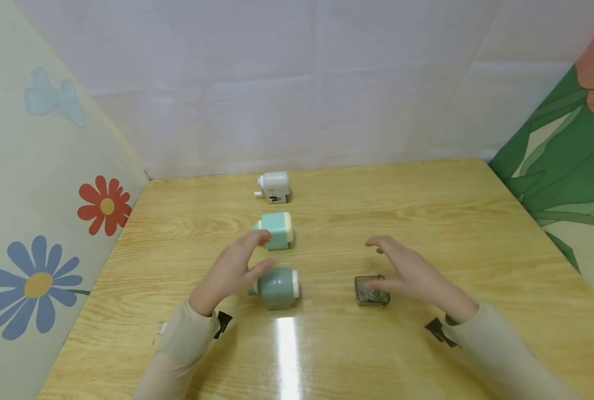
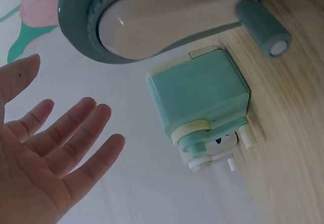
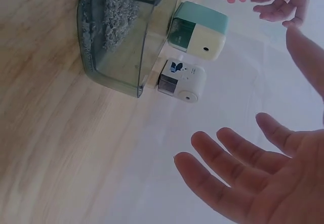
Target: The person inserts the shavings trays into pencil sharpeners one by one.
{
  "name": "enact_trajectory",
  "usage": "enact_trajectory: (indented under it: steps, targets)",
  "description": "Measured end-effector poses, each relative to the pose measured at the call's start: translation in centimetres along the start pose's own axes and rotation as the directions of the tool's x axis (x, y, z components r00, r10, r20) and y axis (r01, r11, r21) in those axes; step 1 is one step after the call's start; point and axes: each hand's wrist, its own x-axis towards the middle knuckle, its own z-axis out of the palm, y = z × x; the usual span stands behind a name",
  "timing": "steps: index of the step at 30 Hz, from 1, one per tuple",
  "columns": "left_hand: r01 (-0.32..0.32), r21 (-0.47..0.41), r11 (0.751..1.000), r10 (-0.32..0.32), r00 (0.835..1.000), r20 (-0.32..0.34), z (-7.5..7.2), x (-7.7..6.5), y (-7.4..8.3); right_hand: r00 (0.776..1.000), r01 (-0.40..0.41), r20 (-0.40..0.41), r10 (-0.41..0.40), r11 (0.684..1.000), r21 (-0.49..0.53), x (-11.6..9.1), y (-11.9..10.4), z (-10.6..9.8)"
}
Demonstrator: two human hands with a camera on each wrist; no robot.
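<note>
My left hand (image 1: pixel 232 272) hovers beside a dark green crank pencil sharpener (image 1: pixel 278 289), fingers spread and holding nothing. In the left wrist view the sharpener's cream crank handle (image 2: pixel 167 24) shows close up, apart from the fingers. My right hand (image 1: pixel 407 269) is held, also with fingers spread, over a clear shavings drawer (image 1: pixel 372 294) standing on the table. Grey shavings (image 3: pixel 119 21) lie inside that drawer in the right wrist view; I see no finger touching it there. Behind the dark green sharpener are a mint and cream sharpener (image 1: pixel 277 230) and a white sharpener (image 1: pixel 276 186).
The wooden table (image 1: pixel 427 205) ends at a white sheet (image 1: pixel 297 100) at the back. Flower-painted panels (image 1: pixel 37 222) stand on the left and right sides. A small white bit (image 1: pixel 163 328) lies by the left sleeve.
</note>
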Motion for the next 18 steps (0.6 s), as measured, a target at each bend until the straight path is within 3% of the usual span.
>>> enact_trajectory:
  steps: [12,18]
  targets:
    - [-0.079,0.024,0.997,0.079,0.997,0.003,0.1,-0.4,1.0,1.000,0.016,0.018,-0.016,0.999,-0.029,-1.8,0.6,0.4]
    - [-0.096,0.044,0.994,0.097,0.995,-0.007,0.1,-0.5,1.1,0.996,-0.040,0.080,0.047,0.995,-0.088,-2.3,0.8,0.9]
